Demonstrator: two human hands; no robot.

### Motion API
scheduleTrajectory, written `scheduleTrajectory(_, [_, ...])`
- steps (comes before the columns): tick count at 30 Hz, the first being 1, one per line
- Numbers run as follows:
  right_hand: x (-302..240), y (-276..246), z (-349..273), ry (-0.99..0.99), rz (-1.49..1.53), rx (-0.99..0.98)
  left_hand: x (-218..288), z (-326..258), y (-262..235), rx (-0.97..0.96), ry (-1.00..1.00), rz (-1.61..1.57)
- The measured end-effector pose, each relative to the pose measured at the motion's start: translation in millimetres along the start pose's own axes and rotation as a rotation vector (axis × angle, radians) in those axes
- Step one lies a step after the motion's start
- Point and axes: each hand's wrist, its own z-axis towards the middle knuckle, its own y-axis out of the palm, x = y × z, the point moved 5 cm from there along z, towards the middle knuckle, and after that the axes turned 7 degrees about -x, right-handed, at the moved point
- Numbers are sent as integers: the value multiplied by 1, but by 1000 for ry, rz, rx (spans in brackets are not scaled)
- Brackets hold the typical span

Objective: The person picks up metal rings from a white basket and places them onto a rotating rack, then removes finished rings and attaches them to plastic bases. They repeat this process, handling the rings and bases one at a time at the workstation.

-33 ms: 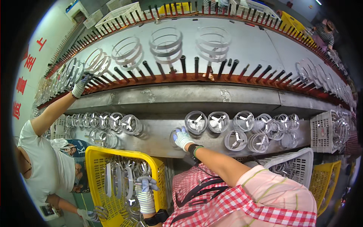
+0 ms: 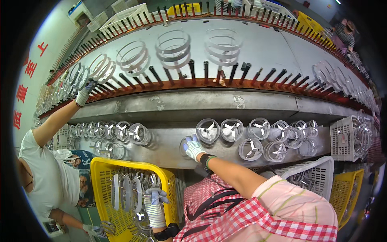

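My right hand (image 2: pixel 194 147), in a striped glove with grey fingertips, reaches down to the metal ledge. Its fingers are curled over a round metal ring part (image 2: pixel 182 150), mostly hidden beneath them. Just right of it stand several similar ring parts (image 2: pixel 208 130) with three white spokes. Lower down, my left hand (image 2: pixel 156 198), gloved alike, is bent at the inner right side of a yellow basket (image 2: pixel 98 181). Metal rings (image 2: pixel 126 193) lie in the basket beside it. Whatever the left fingers hold is hidden.
Beyond the ledge runs a rack of upright black-tipped rods (image 2: pixel 206 71), some carrying stacked rings (image 2: pixel 173 48). A co-worker's gloved hand (image 2: pixel 84 93) touches rings at the left; their other hand (image 2: pixel 94 230) is by the yellow basket. Pale baskets (image 2: pixel 342 139) stand right.
The rods and the rings on them have shifted slightly left. Both of my hands keep nearly the same place and pose.
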Motion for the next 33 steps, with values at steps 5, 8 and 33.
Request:
scheduleTrajectory(5, [-45, -50, -34, -419, -121, 25, -7, 21, -1, -66, -16, -84])
scheduleTrajectory(8, [-62, -104, -49, -603, -140, 116, -3, 34, 3, -93, 6, -78])
scheduleTrajectory(33, [81, -290, -135, -150, 1179, 523, 96, 166, 243, -772, 430, 54])
